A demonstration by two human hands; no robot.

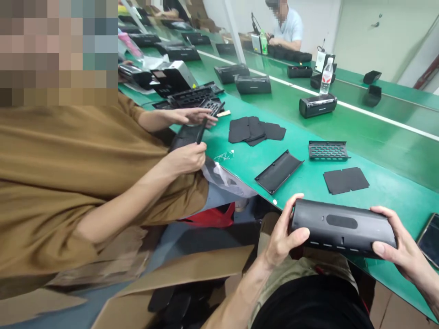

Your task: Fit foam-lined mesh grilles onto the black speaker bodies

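Observation:
A long black speaker-like housing (366, 230) with rounded edges is held level over the table's near edge. My left hand (286, 233) grips its left end, thumb on the front face. Around the right end my right hand (399, 244) is closed the same way. An oval recess and a row of small slots show on the face toward me. Just beyond it lie a flat black sheet (346, 180), a black perforated grille panel (328, 150) and a curved black cover (279, 172).
A co-worker in a brown top (85, 183) sits at left, handling a black panel. Black sheets (255, 130) lie overlapped mid-table. A phone (430, 240) rests at right. Farther back are a bottle (327, 75) and several black housings. Cardboard (178, 269) stands below.

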